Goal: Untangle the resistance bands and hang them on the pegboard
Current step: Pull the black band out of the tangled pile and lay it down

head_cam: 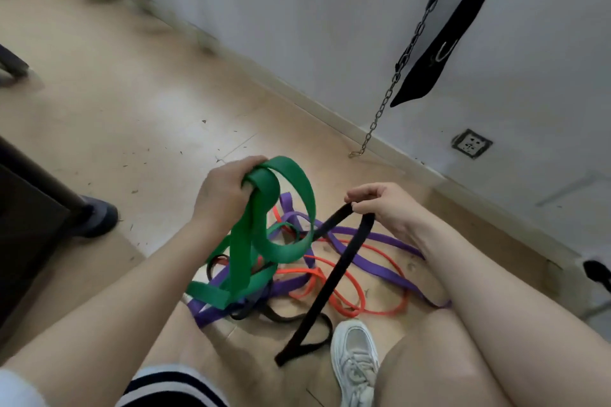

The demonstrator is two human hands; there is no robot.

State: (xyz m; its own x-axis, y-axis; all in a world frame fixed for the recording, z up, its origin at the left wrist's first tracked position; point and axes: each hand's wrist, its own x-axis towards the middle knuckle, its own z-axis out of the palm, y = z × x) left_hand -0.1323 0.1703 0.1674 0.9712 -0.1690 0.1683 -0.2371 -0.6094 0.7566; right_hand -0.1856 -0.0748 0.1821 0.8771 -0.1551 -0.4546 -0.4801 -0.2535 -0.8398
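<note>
**Tangle of resistance bands, floor level: two bands lifted for separation**

1. Wide flat green rubber resistance band [261, 238]. Centre of frame. Several coils gathered in the left hand [221, 192], whose fingers are curled round the bunched top. Raised, likely so its loops hang free and show where they cross the others; the lower folds reach down into the heap.

2. Narrow flat black rubber resistance band [325, 287]. Centre right. Its upper bend is pinched between thumb and fingertips of the right hand [380, 205], held well apart from the green coils. It runs taut diagonally to the lower centre, probably drawn out to trace its path through the pile.

3. Medium-width purple rubber resistance band [380, 263]. On the floor, threaded under items 1 and 2. Not held.

4. Thin orange-red rubber resistance band [350, 287]. On the floor, looped among the purple. Not held.

5. Tan tiled floor [132, 102]. Carries the heap.

6. Hanging metal chain [410, 43] and black strap [439, 49], upper right, against the wall.

7. White lace-up sneaker [355, 360], bottom centre, just beside the black band's lower end.

Pegboard: not in view. Judged status: untangling underway, nothing yet hung.
</note>
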